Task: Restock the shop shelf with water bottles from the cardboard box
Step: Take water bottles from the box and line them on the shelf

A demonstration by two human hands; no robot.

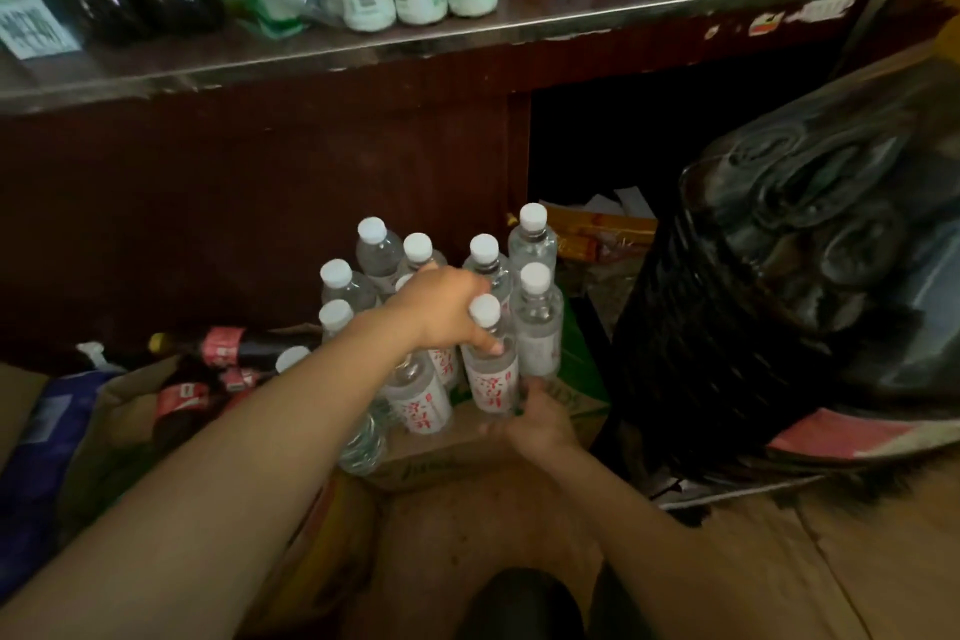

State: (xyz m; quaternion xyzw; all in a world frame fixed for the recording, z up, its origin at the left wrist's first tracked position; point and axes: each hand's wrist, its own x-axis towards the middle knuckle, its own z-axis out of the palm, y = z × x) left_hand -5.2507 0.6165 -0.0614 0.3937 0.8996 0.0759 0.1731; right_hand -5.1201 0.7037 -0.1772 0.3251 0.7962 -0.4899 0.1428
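Observation:
Several clear water bottles with white caps and red-lettered labels stand packed together on a flattened cardboard box [441, 457] on the floor below the shelf. My left hand [441, 307] reaches over them from the left and grips the neck of the front water bottle [491, 379]. My right hand [535, 418] cups the base of that same bottle from below. A neighbouring bottle [537, 322] stands just to its right. The shop shelf [467, 31] runs across the top, loaded with drinks.
Dark soda bottles with red labels [208, 379] lie at the left beside a blue bag [36, 447]. A large black plastic-wrapped pack [779, 301] crowds the right. A dark wooden panel [234, 198] stands behind the bottles, with a dark opening to its right.

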